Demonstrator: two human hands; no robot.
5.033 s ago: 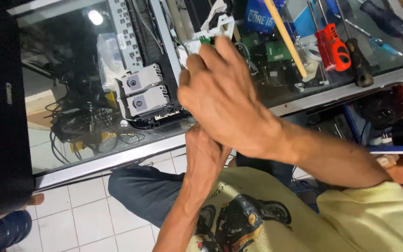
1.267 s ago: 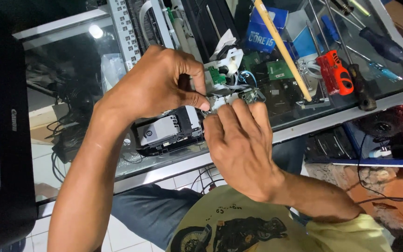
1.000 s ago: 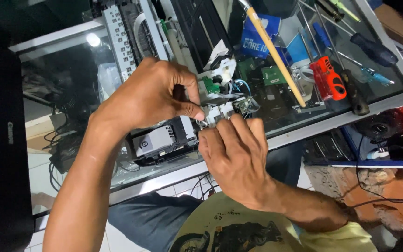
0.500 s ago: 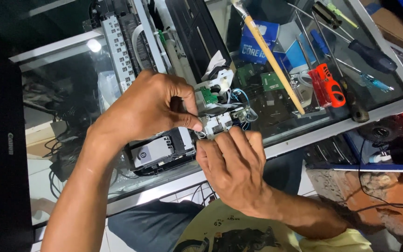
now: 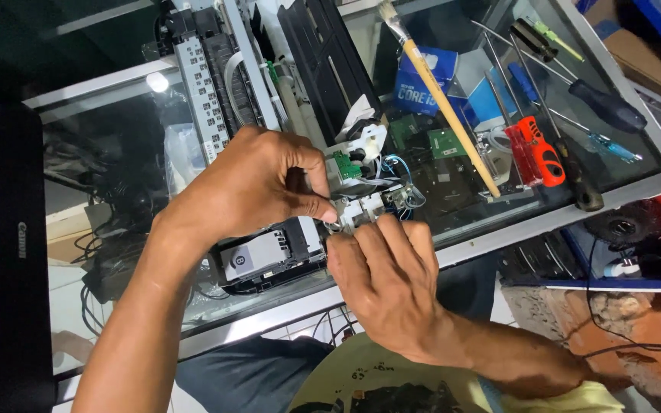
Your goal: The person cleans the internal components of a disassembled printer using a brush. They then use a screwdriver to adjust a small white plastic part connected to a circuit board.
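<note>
- Left hand [image 5: 254, 187] pinches a dark tool handle [image 5: 297, 180]; right hand [image 5: 388, 283] is clamped on the small white assembly [image 5: 361, 213], just right of the black cartridge carriage [image 5: 265, 256].
- A slip could tear the thin blue wires [image 5: 401, 170] above the carriage.

Both forearms were bare to the elbow, no watch or rings on the left hand [image 5: 250, 183] or right hand [image 5: 388, 287]. A yellow printed shirt [image 5: 392, 382] and dark blue trousers [image 5: 246, 378] were worn.
</note>
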